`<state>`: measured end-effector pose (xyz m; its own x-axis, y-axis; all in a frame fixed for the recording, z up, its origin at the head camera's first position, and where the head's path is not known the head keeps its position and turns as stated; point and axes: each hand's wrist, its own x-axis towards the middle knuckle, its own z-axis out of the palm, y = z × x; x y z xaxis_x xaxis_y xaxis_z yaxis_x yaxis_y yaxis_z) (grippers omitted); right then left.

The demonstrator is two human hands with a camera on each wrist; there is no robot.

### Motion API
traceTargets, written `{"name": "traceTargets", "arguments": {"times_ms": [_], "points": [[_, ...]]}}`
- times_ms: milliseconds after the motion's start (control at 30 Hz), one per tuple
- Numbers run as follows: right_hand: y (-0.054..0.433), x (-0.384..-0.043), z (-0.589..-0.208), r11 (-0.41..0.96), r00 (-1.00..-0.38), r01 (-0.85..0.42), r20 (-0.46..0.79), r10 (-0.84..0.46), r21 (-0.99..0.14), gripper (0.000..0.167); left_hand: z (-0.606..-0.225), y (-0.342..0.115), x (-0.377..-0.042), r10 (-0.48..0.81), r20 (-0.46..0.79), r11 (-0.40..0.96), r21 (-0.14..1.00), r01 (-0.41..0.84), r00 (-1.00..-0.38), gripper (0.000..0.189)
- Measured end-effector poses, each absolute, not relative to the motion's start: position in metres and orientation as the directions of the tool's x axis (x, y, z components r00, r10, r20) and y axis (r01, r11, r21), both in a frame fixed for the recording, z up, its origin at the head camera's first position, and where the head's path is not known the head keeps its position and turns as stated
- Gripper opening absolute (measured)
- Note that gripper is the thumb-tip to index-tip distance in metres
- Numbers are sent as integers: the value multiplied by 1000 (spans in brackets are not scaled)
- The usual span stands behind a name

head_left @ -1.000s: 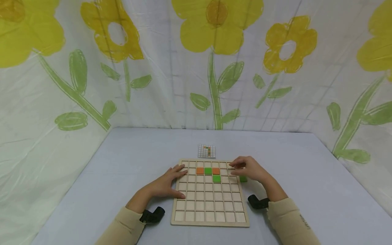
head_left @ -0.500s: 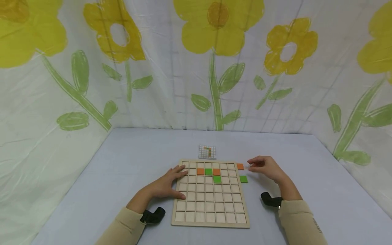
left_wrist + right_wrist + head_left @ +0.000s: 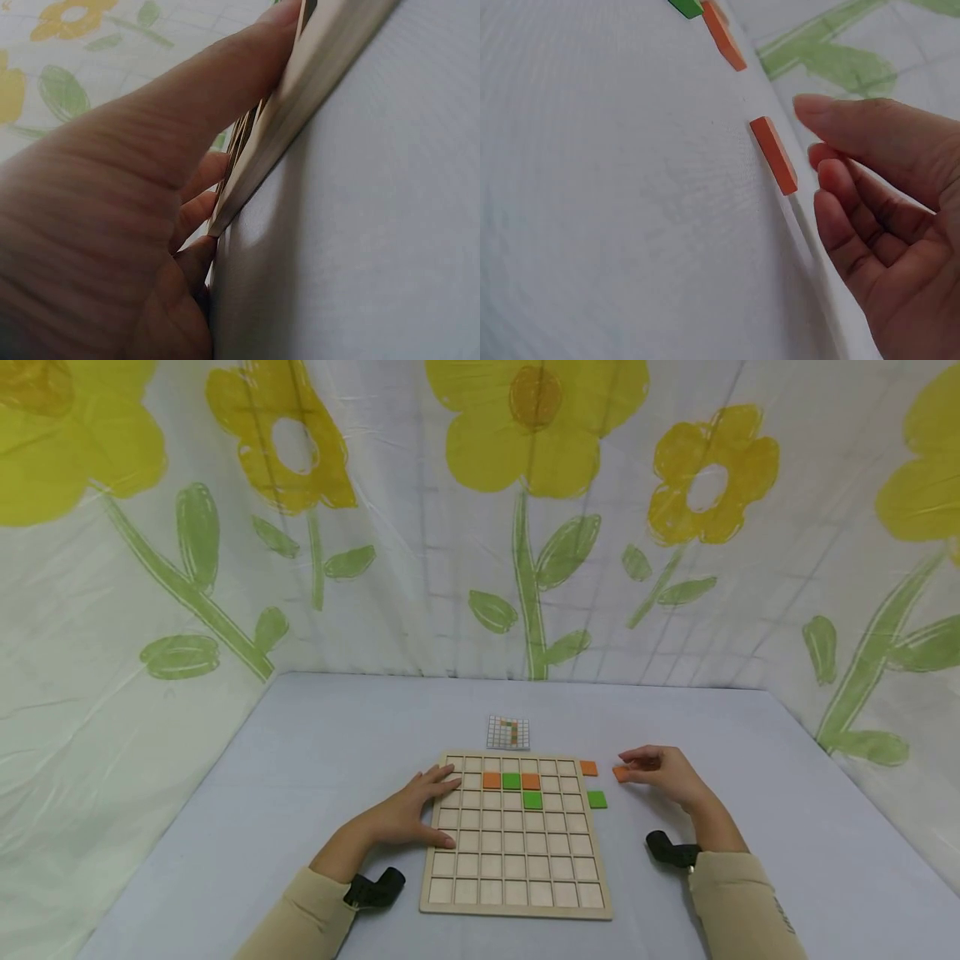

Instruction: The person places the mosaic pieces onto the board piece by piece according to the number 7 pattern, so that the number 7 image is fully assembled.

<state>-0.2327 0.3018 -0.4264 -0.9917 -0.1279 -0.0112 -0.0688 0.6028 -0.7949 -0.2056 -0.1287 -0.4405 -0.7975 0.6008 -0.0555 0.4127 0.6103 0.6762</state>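
Note:
Along the left edge of a wooden grid board (image 3: pixel 525 910), my left hand (image 3: pixel 408 808) rests with fingers and thumb spread over the rim. The left wrist view shows its thumb (image 3: pixel 225 79) lying on the board's side frame. My right hand (image 3: pixel 663 774) hovers right of the board, thumb and fingers apart. Just off its fingertips is an orange tile (image 3: pixel 774 156), lying on the table; nothing is pinched in the right wrist view. Another orange tile (image 3: pixel 588 768) and a green tile (image 3: pixel 597 799) lie at the board's right edge. Orange and green tiles (image 3: pixel 511 781) fill several cells.
A small printed pattern card (image 3: pixel 507 732) lies behind the board on the white table (image 3: pixel 337 718). Behind the table hangs a flower-printed curtain (image 3: pixel 405 568). Each wrist wears a black camera mount (image 3: pixel 672 852).
My right hand has moved right, away from the board's upper right corner. Two orange tiles have come into sight beside the board there. The left hand stays in place.

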Motion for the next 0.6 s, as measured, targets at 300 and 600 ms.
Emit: {"name": "traceTargets", "arguments": {"times_ms": [300,600], "points": [[307,-237,-436,623,-994,-19,-53,-98,-782,40,-438,-129,-205,592,-68,612,686,394,-803,91],[308,-237,-438,653,-991,-75,-17,-133,-753,33,-439,-129,-205,595,-68,610,687,395,-801,90]]}}
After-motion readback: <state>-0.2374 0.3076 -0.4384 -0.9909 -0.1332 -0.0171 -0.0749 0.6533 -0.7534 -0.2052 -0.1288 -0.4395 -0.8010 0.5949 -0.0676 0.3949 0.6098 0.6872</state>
